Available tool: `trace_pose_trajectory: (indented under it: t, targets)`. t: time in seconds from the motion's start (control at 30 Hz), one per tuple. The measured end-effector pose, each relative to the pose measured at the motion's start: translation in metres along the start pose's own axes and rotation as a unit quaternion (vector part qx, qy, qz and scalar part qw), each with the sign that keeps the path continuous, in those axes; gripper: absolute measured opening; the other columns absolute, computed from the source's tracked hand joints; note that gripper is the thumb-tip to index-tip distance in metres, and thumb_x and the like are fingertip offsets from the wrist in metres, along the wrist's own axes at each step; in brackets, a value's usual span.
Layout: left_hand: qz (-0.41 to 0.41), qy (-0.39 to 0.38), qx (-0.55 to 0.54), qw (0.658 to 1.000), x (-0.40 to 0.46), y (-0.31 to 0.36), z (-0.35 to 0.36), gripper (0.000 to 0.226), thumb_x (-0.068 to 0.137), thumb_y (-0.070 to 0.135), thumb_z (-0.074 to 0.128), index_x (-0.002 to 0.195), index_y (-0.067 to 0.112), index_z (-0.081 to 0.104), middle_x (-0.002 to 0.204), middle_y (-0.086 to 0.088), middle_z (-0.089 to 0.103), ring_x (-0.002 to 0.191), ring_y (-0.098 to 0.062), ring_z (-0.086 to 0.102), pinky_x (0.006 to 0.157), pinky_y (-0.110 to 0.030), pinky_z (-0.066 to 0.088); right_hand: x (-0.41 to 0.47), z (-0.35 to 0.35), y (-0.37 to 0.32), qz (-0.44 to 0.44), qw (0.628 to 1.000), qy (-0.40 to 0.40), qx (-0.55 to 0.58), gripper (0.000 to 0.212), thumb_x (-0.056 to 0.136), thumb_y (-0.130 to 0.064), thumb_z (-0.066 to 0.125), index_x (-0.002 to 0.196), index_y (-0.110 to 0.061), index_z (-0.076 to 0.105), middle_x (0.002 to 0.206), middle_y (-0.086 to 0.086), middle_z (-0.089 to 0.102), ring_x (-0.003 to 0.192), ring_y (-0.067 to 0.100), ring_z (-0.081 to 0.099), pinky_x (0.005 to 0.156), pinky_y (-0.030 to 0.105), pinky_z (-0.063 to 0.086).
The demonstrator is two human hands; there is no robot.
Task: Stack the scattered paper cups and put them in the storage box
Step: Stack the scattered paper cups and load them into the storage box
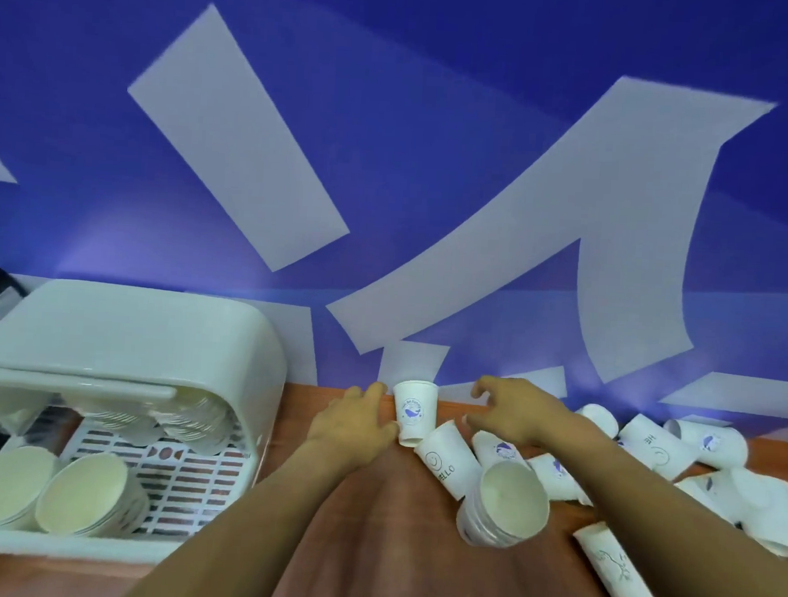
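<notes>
Paper cup point(413, 411) beside left hand point(353, 421)

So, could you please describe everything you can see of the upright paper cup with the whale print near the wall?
The upright whale-print cup is a white paper cup with a rolled rim, mouth up, bearing a small blue whale logo. It stands on the wooden table close to the blue wall, apart from the stack. The left hand touches its left side with loosely extended fingers; the right hand hovers just right of it. A tipped "HELLO" smiley cup leans against its base.
</notes>
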State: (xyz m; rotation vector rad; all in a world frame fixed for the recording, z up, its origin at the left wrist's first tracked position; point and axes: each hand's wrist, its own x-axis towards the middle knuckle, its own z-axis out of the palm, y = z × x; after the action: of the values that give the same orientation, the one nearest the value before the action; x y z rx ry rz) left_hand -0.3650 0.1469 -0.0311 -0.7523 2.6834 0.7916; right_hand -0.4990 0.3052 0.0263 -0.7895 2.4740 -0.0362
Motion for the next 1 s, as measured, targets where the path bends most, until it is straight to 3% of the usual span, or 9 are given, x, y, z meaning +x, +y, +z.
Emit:
trace_pose_trajectory:
  t: [0.2, 0.43, 0.57, 0.7, 1.0]
  targets:
    - [0.008, -0.038, -0.005, 0.999, 0.038, 0.015, 0.023, 0.057, 0.096, 0.044, 0.041, 0.148, 0.035, 0.020, 0.133, -0.010, 0.046, 0.121, -0.026, 0.047, 0.100, -0.039, 0.039, 0.033, 0.017, 0.056, 0.011, 0.994, -0.096, -0.058, 0.047, 0.088, -0.043, 0.057, 0.130, -0.024, 0.046, 0.129, 0.001, 0.056, 0.103, 0.018, 0.054, 0.089, 0.028, 0.047]
    - [0.010, -0.080, -0.025, 0.996, 0.073, 0.029, 0.056, 0.049, 0.100, 0.042, 0.034, 0.148, 0.041, 0.022, 0.138, -0.017, 0.038, 0.121, -0.029, 0.047, 0.107, -0.035, 0.036, 0.056, 0.044, 0.083, -0.001, 0.994, -0.100, -0.041, 0.060, 0.083, -0.053, 0.062, 0.132, -0.024, 0.043, 0.130, -0.001, 0.054, 0.116, 0.019, 0.051, 0.093, 0.027, 0.040]
    - [0.015, -0.057, -0.040, 0.997, 0.081, 0.033, 0.065, 0.046, 0.101, 0.037, 0.035, 0.146, 0.036, 0.029, 0.139, -0.013, 0.036, 0.116, -0.029, 0.049, 0.102, -0.031, 0.039, 0.062, 0.057, 0.088, -0.004, 0.993, -0.109, -0.035, 0.067, 0.077, -0.056, 0.066, 0.132, -0.028, 0.042, 0.129, -0.002, 0.056, 0.115, 0.019, 0.053, 0.095, 0.030, 0.042]
    - [-0.012, -0.026, -0.086, 0.996, 0.079, 0.038, 0.072, 0.039, 0.098, 0.028, 0.044, 0.136, 0.026, 0.033, 0.131, -0.011, 0.032, 0.094, -0.029, 0.055, 0.090, -0.033, 0.046, 0.066, 0.068, 0.091, -0.011, 0.994, -0.110, 0.006, 0.070, 0.075, -0.056, 0.068, 0.133, -0.031, 0.040, 0.128, -0.003, 0.057, 0.112, 0.017, 0.055, 0.096, 0.031, 0.045]
    - [-0.020, 0.014, -0.131, 0.991, 0.077, 0.036, 0.070, 0.062, 0.089, 0.021, 0.057, 0.140, 0.026, 0.023, 0.124, -0.009, 0.033, 0.095, -0.030, 0.057, 0.087, -0.033, 0.049, 0.066, 0.079, 0.097, -0.023, 0.994, -0.077, 0.073, 0.080, 0.074, -0.049, 0.073, 0.139, -0.026, 0.033, 0.134, -0.002, 0.052, 0.116, 0.018, 0.054, 0.098, 0.031, 0.046]
